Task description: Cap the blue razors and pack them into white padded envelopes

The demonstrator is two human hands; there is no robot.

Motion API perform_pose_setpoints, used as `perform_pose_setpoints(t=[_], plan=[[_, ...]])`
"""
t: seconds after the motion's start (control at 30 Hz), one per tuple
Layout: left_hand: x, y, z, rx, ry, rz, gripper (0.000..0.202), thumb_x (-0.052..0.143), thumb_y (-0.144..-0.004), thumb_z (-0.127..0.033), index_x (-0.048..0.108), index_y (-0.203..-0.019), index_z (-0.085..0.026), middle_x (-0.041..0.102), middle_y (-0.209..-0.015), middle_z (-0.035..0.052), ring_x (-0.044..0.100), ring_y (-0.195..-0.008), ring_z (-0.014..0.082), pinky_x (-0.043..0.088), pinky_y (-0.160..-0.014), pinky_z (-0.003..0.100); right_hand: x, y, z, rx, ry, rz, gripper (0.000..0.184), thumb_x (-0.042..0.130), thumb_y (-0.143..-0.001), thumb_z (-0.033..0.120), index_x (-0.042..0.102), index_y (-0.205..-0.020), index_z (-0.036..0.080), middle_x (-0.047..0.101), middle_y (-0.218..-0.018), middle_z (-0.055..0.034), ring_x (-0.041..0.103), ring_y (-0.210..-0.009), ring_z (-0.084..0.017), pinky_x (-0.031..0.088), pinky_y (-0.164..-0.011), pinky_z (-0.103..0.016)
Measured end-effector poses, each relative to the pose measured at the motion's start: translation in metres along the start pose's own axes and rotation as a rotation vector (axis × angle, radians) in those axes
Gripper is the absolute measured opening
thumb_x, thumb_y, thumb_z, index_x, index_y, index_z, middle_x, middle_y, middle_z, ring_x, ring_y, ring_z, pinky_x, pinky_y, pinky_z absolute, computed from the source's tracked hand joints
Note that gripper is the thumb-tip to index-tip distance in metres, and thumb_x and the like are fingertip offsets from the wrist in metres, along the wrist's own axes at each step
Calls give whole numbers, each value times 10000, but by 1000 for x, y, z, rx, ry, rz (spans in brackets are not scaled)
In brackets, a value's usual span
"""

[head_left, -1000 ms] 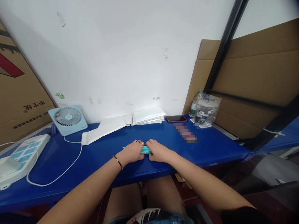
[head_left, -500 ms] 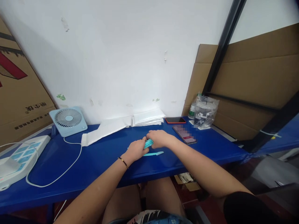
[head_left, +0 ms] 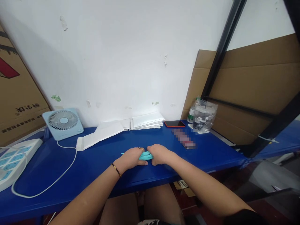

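Observation:
A bundle of thin turquoise plastic sticks (head_left: 146, 155) lies low over the blue table (head_left: 100, 168), gripped from both sides. My left hand (head_left: 131, 157) is closed round its left part, the thumb along the near side. One thin tip sticks out past the back of that hand. On the right end, my right hand (head_left: 160, 153) is closed with fingers and thumb. Only the middle of the bundle shows between the hands; its ends are mostly covered, so the sticks' exact kind is hidden.
White padded envelopes (head_left: 147, 120) lie along the wall. To the right are a red-edged phone (head_left: 174, 124), a second, blurred phone (head_left: 185, 139), a bottle (head_left: 191, 115) and a clear plastic bag (head_left: 205, 117). Left stand a blue fan (head_left: 63, 123), its cable and a power strip (head_left: 21, 159).
Both hands have come down and nearer to me with the bundle. The single turquoise stick that lay loose on the table in front of them no longer shows separately. The view has shifted slightly.

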State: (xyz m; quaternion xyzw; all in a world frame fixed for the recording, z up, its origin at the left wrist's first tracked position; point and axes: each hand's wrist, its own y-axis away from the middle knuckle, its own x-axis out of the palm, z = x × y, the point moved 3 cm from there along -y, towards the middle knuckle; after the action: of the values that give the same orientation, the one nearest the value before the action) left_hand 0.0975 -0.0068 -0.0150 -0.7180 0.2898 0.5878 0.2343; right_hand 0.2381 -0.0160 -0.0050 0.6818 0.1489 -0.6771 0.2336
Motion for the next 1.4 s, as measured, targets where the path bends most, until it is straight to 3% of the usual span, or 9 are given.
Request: perform_pose_setpoints(t=[0.13, 0.23, 0.37, 0.5, 0.7, 0.87, 1.03, 1.17, 1.4], plan=[[3, -1, -1, -24, 20, -114, 179, 583, -745, -339, 552, -815, -178, 617, -878, 76, 592, -803, 229, 418, -660, 290, -13, -4, 1, -15, 52, -34, 226, 607, -610, 211, 613, -832, 167, 657, -850, -107, 621, -739, -252, 392, -551, -285], [-1, -8, 1, -103, 142, -238, 139, 513, -792, -308, 537, -834, -178, 622, -797, 52, 597, -724, 200, 409, -616, 275, -51, 1, -4, -64, 10, -124, 312, 611, -625, 166, 622, -936, 182, 656, -901, -87, 613, -789, -235, 400, -595, -276], [-12, -25, -5, -121, 628, -424, 216, 493, -817, -388, 522, -827, -174, 586, -627, -6, 570, -560, 146, 405, -537, 242, -119, 9, -5, -201, -192, -274, 584, 717, -613, 418, 557, -1144, 231, 623, -1047, -59, 570, -905, -215, 412, -677, -263], [-13, -40, -15, -135, 911, -522, 318, 522, -793, -478, 521, -791, -160, 547, -532, -21, 541, -489, 129, 409, -499, 234, -149, 5, 3, -168, -287, -418, 451, 514, -780, 584, 629, -1020, 221, 628, -1024, -62, 561, -886, -196, 397, -697, -271], [8, -46, -12, -100, 981, -492, 333, 576, -758, -446, 533, -609, -152, 569, -525, 20, 541, -509, 133, 423, -528, 245, -103, -20, 16, -226, -350, -350, 419, 401, -882, 487, 656, -789, 168, 639, -780, -68, 571, -749, -180, 385, -640, -275], [16, -46, -10, -72, 1164, -452, 287, 626, -735, -421, 576, -753, -139, 639, -673, 41, 594, -652, 160, 449, -621, 258, -78, -33, -1, -156, -776, -555, 271, 402, -878, 247, 577, -1085, 233, 635, -883, -20, 620, -758, -133, 443, -648, -248], [17, -49, -6, -182, 1167, -516, 284, 594, -754, -434, 549, -720, -155, 502, -476, -31, 494, -475, 120, 386, -496, 234, -72, -33, -7, -142, -918, -673, 241, 560, -787, 364, 644, -954, 213, 659, -809, -23, 633, -762, -168, 482, -653, -271], [22, -50, -4, -203, 1178, -448, 245, 612, -732, -386, 511, -689, -167, 444, -428, -62, 424, -388, 90, 339, -421, 212, -59, -38, -11, -63, -1026, -709, 174, 649, -696, 328, 626, -811, 201, 656, -672, -1, 650, -644, -179, 505, -581, -278], [26, -50, 1, -361, 987, -376, 331, 592, -736, -470, 536, -830, -157, 574, -524, -14, 544, -433, 131, 384, -447, 218, -37, -54, -35, 98, -1192, -851, 175, 628, -710, 340, 589, -798, 194, 638, -569, 5, 645, -557, -189, 488, -486, -260]])
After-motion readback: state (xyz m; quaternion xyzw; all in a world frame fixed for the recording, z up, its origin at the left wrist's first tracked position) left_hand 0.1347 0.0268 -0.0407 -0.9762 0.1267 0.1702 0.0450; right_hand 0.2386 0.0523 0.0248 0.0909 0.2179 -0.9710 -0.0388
